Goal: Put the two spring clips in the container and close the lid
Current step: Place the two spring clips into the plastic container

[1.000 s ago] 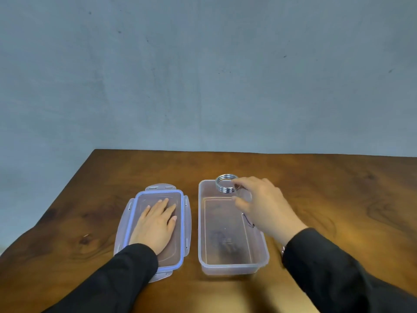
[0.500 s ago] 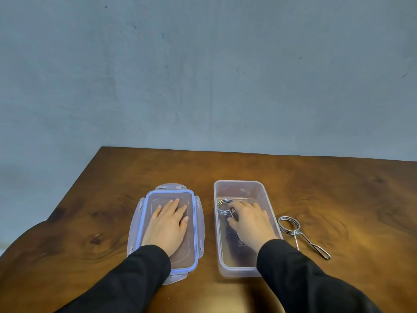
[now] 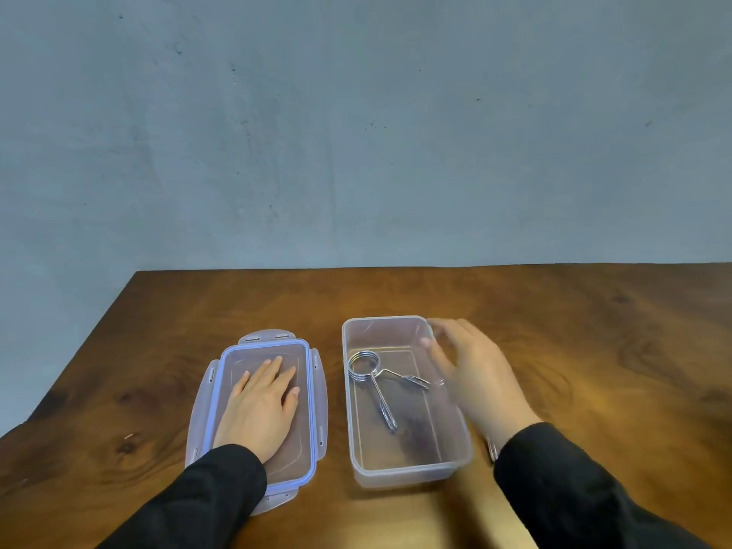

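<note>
A clear plastic container point(image 3: 412, 471) stands open on the wooden table. One metal spring clip point(image 3: 370, 372) lies inside it, coil toward the far end, handles spread. My right hand point(image 3: 473, 374) hovers blurred over the container's right rim, fingers apart, holding nothing. A small metal piece point(image 3: 492, 449), possibly the second spring clip, shows beside my right wrist; the sleeve hides the rest. The lid point(image 3: 313, 406), clear with a blue seal, lies flat to the left. My left hand point(image 3: 261, 406) rests palm down on it.
The wooden table point(image 3: 594, 330) extends to the right and back toward a grey wall. Its left edge runs diagonally near the lid.
My right hand has let go of the spring clip inside the container and moved out to the right rim. My left hand has stayed on the lid.
</note>
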